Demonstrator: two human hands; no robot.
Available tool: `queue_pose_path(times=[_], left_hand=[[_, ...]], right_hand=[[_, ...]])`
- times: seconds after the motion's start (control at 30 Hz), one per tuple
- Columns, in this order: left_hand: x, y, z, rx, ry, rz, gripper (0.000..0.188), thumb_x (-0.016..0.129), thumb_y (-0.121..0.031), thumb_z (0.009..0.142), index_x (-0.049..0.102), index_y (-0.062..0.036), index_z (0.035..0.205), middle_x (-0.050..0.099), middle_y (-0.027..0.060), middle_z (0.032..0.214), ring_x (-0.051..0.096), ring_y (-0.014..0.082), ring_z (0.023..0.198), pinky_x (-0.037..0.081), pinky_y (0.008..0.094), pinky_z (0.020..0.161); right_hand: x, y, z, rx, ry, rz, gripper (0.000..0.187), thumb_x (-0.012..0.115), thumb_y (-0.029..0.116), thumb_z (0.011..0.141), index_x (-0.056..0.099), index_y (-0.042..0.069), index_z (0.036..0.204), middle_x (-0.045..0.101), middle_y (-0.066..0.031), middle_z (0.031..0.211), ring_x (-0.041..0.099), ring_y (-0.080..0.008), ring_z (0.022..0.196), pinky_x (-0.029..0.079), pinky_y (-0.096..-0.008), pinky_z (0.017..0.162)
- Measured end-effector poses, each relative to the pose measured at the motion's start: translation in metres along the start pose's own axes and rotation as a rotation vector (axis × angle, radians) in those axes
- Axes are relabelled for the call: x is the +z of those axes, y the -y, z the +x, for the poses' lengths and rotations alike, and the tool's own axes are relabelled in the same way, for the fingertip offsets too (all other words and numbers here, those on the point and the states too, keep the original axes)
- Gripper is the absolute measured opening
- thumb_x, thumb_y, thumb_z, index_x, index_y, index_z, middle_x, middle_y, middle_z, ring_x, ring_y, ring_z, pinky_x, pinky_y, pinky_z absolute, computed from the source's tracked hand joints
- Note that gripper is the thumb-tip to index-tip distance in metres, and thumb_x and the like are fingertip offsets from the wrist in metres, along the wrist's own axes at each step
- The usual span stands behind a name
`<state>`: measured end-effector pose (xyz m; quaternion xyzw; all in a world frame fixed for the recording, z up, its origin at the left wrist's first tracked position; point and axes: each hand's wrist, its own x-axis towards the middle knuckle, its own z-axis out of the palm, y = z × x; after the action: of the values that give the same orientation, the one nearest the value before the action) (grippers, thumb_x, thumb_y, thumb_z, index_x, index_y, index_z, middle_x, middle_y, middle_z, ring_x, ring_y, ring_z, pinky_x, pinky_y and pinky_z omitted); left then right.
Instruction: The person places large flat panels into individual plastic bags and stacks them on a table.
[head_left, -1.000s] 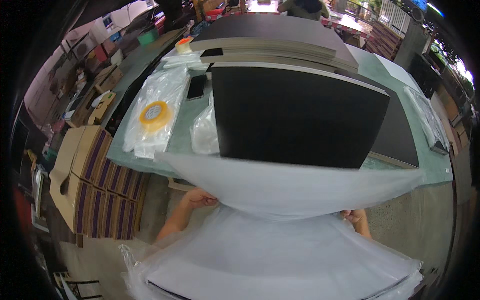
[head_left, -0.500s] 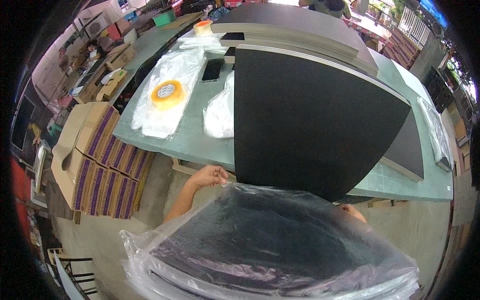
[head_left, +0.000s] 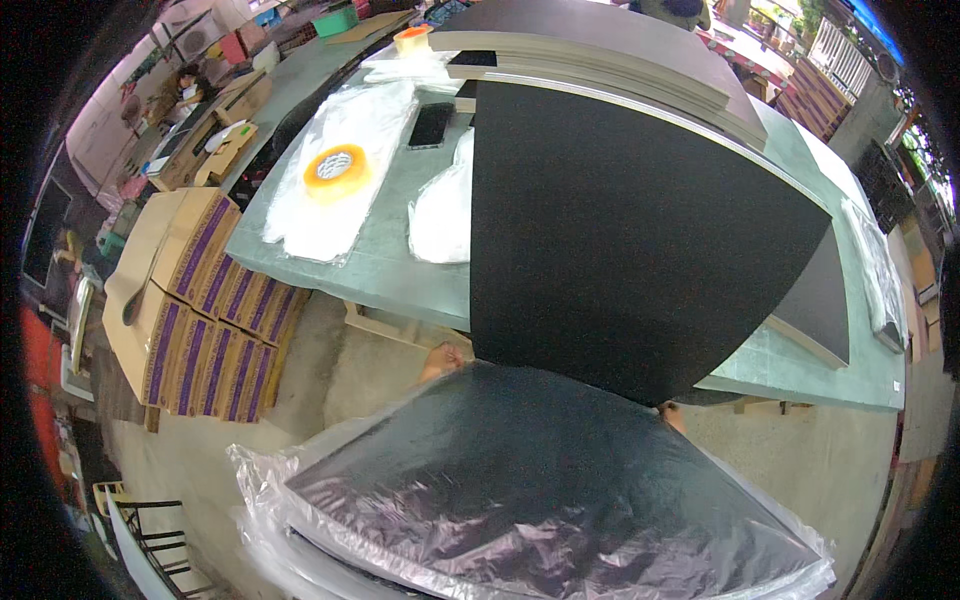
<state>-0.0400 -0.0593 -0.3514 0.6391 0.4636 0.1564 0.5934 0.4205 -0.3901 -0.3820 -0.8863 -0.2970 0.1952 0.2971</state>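
A large black panel with a pale edge rests on the pile at the table and overhangs toward me. Its near corner meets the mouth of a clear plastic bag, which spreads wrinkled in front of me over a dark flat surface. At the bag's left corner my left hand is closed on the film, fingers pinched and partly behind the plastic. My right hand grips the bag's right edge below the panel; most of it is hidden behind the plastic.
A green table carries a tape roll on plastic bags, a black phone and a stack of boards. Cardboard boxes stand on the floor at left. A wrapped panel lies at the table's right end.
My left hand has moved right and slightly down along the bag's mouth. The right hand has shifted left, toward the panel's corner. The film now lies flatter and tighter.
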Motion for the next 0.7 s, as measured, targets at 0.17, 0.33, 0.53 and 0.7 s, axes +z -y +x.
queue_pose_path(times=[0.17, 0.33, 0.53, 0.7], left_hand=[[-0.061, -0.257, -0.11, 0.109, 0.17, -0.075, 0.021, 0.056, -0.012, 0.079, 0.055, -0.0031, 0.098, 0.058, 0.0044, 0.089, 0.054, 0.0123, 0.083, 0.043, 0.0244, 0.073], [-0.011, -0.329, -0.129, 0.741, 1.425, -0.062, 0.034, 0.051, -0.023, 0.084, 0.051, -0.0006, 0.11, 0.051, 0.0129, 0.112, 0.046, 0.0235, 0.107, 0.033, 0.0346, 0.091], [0.029, -0.122, -0.048, 0.087, 0.794, 0.529, 0.058, 0.036, -0.048, 0.085, 0.038, -0.0051, 0.124, 0.033, 0.0141, 0.13, 0.03, 0.0263, 0.121, 0.025, 0.0349, 0.099], [-0.003, -0.169, -0.008, 0.008, 1.104, 0.773, 0.05, 0.043, -0.045, 0.083, 0.051, -0.0047, 0.112, 0.052, 0.0127, 0.113, 0.048, 0.0228, 0.104, 0.037, 0.0329, 0.088]], right_hand=[[-0.199, 0.193, -0.041, -0.125, 0.362, 0.477, 0.037, 0.047, 0.037, 0.084, 0.057, 0.001, 0.081, 0.058, -0.0114, 0.074, 0.055, -0.02, 0.056, 0.045, -0.0312, 0.051], [-0.239, 0.289, -0.082, -1.126, 1.593, 0.873, 0.04, 0.06, 0.029, 0.078, 0.055, -0.002, 0.103, 0.055, -0.0261, 0.098, 0.054, -0.0368, 0.092, 0.041, -0.0486, 0.08], [-0.094, 0.214, -0.051, -0.276, 1.22, 0.179, 0.049, 0.05, 0.039, 0.082, 0.045, 0.008, 0.119, 0.047, -0.0136, 0.118, 0.037, -0.0257, 0.116, 0.029, -0.0348, 0.096], [-0.058, 0.172, -0.031, 0.156, 1.185, 0.095, 0.059, 0.044, 0.049, 0.082, 0.037, 0.009, 0.126, 0.043, -0.0094, 0.123, 0.035, -0.0216, 0.118, 0.028, -0.0342, 0.096]])
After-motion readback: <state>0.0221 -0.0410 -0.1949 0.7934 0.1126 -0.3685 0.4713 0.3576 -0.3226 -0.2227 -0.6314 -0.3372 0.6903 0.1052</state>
